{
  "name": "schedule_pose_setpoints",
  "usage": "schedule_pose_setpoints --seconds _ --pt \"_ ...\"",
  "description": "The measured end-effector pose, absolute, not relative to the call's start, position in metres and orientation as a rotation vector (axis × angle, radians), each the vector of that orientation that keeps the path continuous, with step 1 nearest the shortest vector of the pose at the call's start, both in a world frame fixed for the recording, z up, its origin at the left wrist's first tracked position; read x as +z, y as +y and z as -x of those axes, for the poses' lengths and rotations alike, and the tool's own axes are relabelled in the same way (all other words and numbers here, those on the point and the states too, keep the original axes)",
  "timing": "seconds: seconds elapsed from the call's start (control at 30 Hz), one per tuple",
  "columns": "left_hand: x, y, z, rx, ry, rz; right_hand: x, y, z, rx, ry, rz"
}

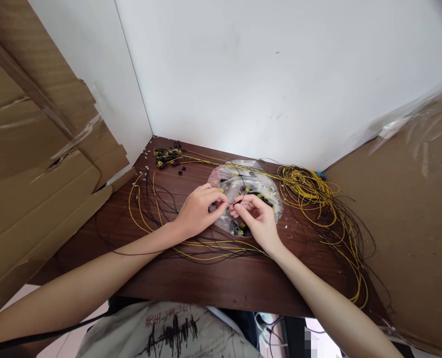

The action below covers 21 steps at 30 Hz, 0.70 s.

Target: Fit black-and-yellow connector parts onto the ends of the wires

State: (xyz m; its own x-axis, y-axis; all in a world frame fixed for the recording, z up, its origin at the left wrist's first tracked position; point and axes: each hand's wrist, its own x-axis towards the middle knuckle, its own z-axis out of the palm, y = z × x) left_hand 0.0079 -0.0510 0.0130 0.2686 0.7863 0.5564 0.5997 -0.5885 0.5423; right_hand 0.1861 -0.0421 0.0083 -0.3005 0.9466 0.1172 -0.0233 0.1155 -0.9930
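My left hand [196,213] pinches a thin black wire [230,203] between thumb and forefinger. Close beside it, my right hand [260,221] has thumb and fingertips closed on a small black piece [238,202] at the wire; its exact kind is too small to make out. Both hands are over a clear plastic bag [221,226] of small black and yellow connectors [256,194], which they partly hide. Yellow and black wires [206,243] run across the table under my wrists.
On the brown table [221,283], a tangled bundle of yellow and black wires [306,186] lies at the right. Wires with connectors [165,158] and loose black bits [181,170] are at the back left. Cardboard [42,124] on the left, more cardboard [411,214] on the right, and a white wall [266,84] enclose it.
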Motion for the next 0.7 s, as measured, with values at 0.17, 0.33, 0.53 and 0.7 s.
schedule_pose_setpoints --seconds 0.17,0.33,0.53,0.7 --pt "0.0131 -0.0504 -0.0073 1.212 1.242 -2.358 0.0116 -0.0425 -0.1865 1.275 -1.508 0.996" --pt "0.0149 -0.0506 -0.0071 1.122 1.151 -2.441 0.0101 -0.0437 -0.1857 1.362 -1.52 0.958" --pt "0.0124 -0.0514 -0.0068 1.165 1.201 -2.452 0.0108 -0.0429 -0.1846 1.361 -1.465 0.956" --pt "0.0125 -0.0513 -0.0069 1.229 1.277 -2.413 0.0118 -0.0407 -0.1857 1.351 -1.366 0.958"
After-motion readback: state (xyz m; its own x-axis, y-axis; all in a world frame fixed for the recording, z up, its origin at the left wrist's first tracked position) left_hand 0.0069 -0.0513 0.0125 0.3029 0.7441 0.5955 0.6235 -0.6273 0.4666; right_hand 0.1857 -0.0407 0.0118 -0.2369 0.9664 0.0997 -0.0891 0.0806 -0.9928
